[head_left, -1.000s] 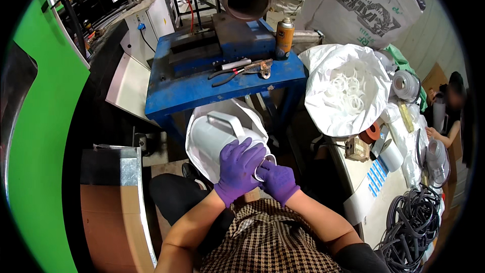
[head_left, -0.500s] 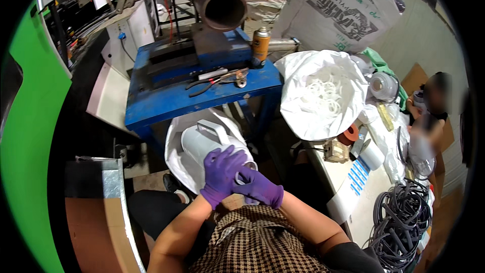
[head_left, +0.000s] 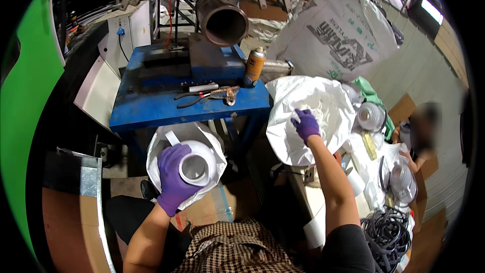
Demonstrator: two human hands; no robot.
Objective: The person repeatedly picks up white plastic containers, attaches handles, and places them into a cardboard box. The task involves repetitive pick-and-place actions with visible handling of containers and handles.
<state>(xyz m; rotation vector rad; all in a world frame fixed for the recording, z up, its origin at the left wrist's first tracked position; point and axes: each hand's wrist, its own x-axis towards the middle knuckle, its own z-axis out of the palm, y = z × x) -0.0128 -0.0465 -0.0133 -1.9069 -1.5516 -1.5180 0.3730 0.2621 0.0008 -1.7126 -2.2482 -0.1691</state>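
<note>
A white plastic jug [head_left: 204, 157] with a side handle is tilted so that its round mouth faces me. My left hand [head_left: 174, 174], in a purple glove, is wrapped round the jug near its neck. Under it stands a white bag [head_left: 218, 144] by the blue table. On the right, a large white sack [head_left: 285, 144] holds a heap of white plastic rings and strips [head_left: 327, 116]. Over the sack's left side is my purple-gloved right hand [head_left: 306, 125], its fingers apart and nothing visible in them.
A blue metal table [head_left: 151, 114] bears pliers [head_left: 194, 99], a spray can [head_left: 254, 67] and a big metal tube [head_left: 222, 23]. Black cords [head_left: 386, 237] and clear plastic containers [head_left: 371, 116] lie at right. Another person's arm [head_left: 415, 164] shows at far right. A cardboard box [head_left: 63, 227] stands at left.
My right hand has left the jug's mouth and moved right and up over the sack. The left hand has turned the jug's mouth more toward me. The view has shifted a little.
</note>
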